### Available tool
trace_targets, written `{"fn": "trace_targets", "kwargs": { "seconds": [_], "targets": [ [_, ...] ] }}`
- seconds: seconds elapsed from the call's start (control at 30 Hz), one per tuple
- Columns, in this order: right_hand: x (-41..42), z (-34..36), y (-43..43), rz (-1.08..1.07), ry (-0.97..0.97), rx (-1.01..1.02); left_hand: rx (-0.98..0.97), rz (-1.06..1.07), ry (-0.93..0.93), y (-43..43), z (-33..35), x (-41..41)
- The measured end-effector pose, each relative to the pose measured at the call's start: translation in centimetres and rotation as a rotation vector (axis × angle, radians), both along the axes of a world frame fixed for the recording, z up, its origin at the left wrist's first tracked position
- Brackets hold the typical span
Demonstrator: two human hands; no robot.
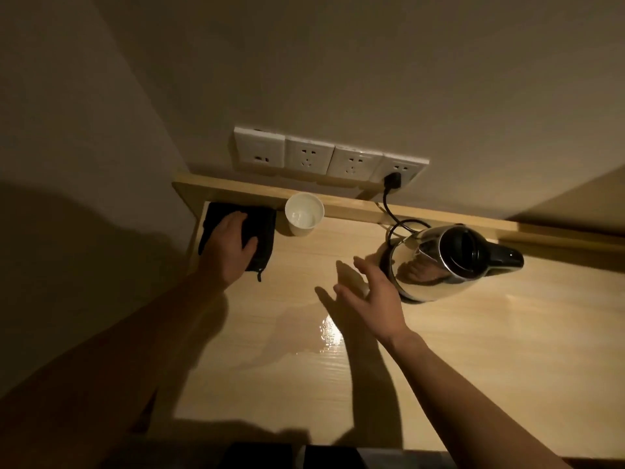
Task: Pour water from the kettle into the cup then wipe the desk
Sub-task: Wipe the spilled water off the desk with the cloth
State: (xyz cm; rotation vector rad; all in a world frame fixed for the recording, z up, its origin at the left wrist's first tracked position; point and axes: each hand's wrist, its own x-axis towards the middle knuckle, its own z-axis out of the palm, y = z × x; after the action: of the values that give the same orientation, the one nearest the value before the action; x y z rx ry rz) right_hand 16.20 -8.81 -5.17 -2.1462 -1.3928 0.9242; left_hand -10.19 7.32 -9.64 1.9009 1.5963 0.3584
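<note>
Black cloth is pressed flat at ten o'clock on the wooden desk by the left hand, fingers laid together on top. Just beside it, at eleven, the white paper cup is seen upright. The right hand is held open, fingers spread, beside the steel kettle at two o'clock. Spilled water is seen glistening at centre.

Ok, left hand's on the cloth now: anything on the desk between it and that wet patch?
Nothing visible does. The left hand rests on the black cloth at the back left; the wet patch lies nearer the front on bare desk. The cup and kettle stand off that line. The right hand hovers just above the patch.
</note>
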Motion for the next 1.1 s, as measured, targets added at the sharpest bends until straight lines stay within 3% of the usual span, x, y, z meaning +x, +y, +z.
{"fn": "trace_targets", "kwargs": {
  "seconds": [0.17,0.3,0.43,0.6,0.87,1.1],
  "targets": [
    [-1.4,-2.7,-8.9,0.223,-0.295,-0.135,0.162,-0.193,0.207,0.3,-3.1,-2.2],
    [-3.3,-4.9,-11.3,0.305,-0.418,-0.254,0.162,-0.261,0.342,1.3,-3.8,-1.2],
    [-4.4,-6.6,-11.8,0.318,-0.450,-0.296,0.178,-0.260,0.407,2.3,-5.1,-0.4],
    [-4.4,-8.1,-12.5,0.328,-0.503,-0.267,0.346,-0.259,0.412,2.0,-6.9,-1.1],
    [-4.5,-8.9,-12.9,0.323,-0.547,-0.218,0.203,-0.250,0.511,0.9,-7.0,-1.3],
    [-4.8,-9.2,-13.5,0.309,-0.585,-0.156,0.216,-0.206,0.503,-4.2,-6.5,-2.8]
  ]
}}
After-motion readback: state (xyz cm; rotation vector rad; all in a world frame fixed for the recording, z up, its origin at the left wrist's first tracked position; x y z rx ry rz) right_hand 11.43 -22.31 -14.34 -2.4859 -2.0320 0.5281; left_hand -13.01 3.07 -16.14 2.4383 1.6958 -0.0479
